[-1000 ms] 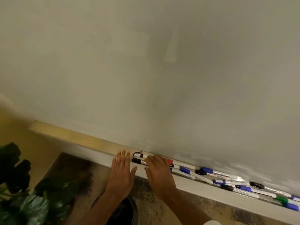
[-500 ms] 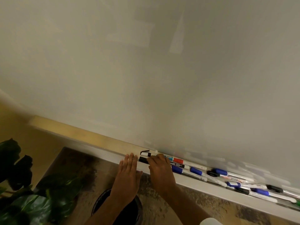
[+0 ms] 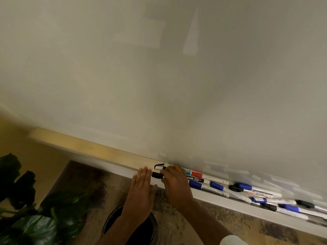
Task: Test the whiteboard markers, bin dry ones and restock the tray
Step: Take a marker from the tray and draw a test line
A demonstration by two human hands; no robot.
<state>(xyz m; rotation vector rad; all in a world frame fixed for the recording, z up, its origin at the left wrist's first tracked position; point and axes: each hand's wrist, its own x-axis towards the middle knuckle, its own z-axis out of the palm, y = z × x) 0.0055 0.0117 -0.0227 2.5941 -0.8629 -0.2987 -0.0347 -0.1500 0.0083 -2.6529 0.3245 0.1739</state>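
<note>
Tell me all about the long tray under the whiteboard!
The tray is a long, pale, metal-looking ledge slanting along the whiteboard's bottom edge. Markers with blue, black and red caps lie in it. The left hand's fingers lie over its front lip; the right hand pinches a black-capped marker at its left end.

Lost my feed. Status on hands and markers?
Left hand flat on tray rim. Right hand gripping black-capped marker at tray's left end. Nothing in the way.

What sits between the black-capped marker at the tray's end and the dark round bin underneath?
The left hand and its forearm lie over the dark round bin, below the black-capped white marker the right hand pinches. Nothing else visible intervenes.
</note>
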